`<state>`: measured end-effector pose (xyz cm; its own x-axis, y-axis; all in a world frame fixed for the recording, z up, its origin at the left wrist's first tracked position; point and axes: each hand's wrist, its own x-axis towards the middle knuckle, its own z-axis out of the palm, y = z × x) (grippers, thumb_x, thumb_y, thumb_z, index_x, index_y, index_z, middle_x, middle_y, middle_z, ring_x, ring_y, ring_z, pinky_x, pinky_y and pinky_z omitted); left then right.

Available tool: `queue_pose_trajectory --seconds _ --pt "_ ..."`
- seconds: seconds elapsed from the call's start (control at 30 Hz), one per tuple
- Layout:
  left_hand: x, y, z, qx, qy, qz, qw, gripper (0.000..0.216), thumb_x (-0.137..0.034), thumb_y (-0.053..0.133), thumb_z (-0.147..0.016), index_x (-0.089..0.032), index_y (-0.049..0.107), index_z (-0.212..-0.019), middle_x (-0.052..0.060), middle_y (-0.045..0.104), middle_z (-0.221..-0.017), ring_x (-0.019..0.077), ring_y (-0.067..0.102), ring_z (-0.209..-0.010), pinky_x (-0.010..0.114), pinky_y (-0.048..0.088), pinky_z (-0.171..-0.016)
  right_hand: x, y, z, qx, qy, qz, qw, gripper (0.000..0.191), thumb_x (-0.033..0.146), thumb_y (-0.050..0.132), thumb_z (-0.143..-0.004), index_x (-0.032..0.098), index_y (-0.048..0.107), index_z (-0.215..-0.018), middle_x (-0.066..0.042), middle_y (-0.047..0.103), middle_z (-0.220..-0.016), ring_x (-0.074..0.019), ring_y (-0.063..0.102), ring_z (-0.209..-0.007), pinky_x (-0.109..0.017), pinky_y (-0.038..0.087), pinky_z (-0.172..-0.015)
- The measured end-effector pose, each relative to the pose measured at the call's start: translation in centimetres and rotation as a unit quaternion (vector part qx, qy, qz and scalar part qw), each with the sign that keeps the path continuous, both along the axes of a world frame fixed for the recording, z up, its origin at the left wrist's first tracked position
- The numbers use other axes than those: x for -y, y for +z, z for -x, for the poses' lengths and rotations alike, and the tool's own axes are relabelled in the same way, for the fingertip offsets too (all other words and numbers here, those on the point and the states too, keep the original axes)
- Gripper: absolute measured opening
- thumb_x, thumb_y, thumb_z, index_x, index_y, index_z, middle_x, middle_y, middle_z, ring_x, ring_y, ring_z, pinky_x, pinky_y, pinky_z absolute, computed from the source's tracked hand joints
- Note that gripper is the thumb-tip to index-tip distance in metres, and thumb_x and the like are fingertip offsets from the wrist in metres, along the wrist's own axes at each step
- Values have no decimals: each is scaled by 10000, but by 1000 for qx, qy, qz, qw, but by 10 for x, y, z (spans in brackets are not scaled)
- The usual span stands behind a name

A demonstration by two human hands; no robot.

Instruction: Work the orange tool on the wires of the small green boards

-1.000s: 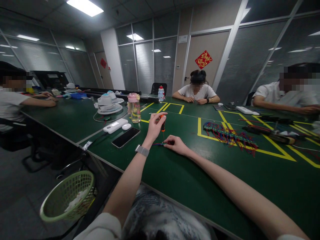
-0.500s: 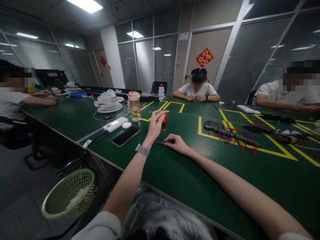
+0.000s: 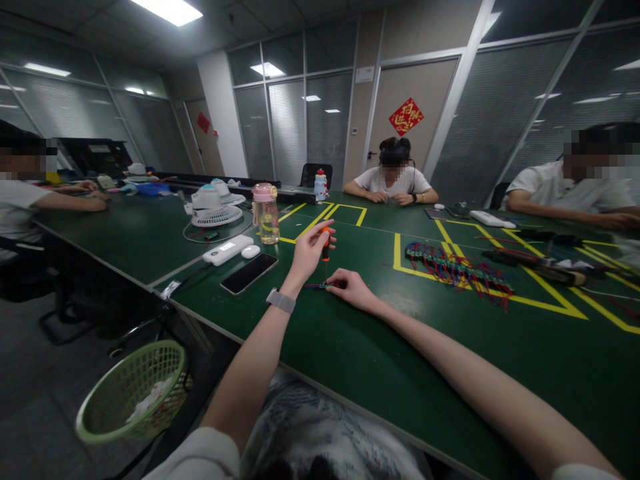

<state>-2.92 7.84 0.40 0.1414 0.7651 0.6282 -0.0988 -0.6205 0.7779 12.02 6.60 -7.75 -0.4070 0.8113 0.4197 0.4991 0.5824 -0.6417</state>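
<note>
My left hand point(image 3: 308, 253), with a watch on its wrist, is closed around the orange and black handle of a screwdriver point(image 3: 326, 253). The screwdriver stands upright, its thin shaft pointing down at a small wired circuit board point(image 3: 320, 287) on the green table. Pinched between thumb and fingers of my right hand point(image 3: 351, 291) is the edge of that board, pressed close to the tabletop. Red and blue wires stick out from its left side. The fingers partly hide the board, and whether the tip sits in a screw is too small to tell.
Left of my hands lie a phone point(image 3: 249, 273), a white case point(image 3: 251, 251) and a white power strip point(image 3: 229, 250). A bottle point(image 3: 266, 220) and white fans point(image 3: 216, 212) stand behind. Wired boards point(image 3: 460, 267) lie right. Several people sit around the table point(image 3: 400, 373). A green basket point(image 3: 133, 393) is below left.
My left fingers have shifted on the screwdriver handle, from stretched flat over its top to more curled around it. My right hand keeps its grip on the board. The view has turned slightly.
</note>
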Motion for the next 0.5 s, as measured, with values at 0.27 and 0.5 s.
queue_pose_trajectory --seconds 0.27,0.5 --pt "-2 0 1 1 8 -27 1000 298 -306 431 -899 -212 622 -1107 74 598 -1152 175 585 -1028 318 498 -850 1 2 -1 11 6 -5 1000 176 187 644 -741 154 704 -903 -37 601 -808 -127 533 -679 -267 439 -641" --pt "0 1 2 -21 106 -47 993 223 -328 604 -800 -187 686 -952 61 620 -965 150 600 -863 266 505 -754 1 1 -1 2 8 -7 1000 156 177 633 -741 147 699 -879 -36 596 -804 -119 530 -667 -258 437 -631"
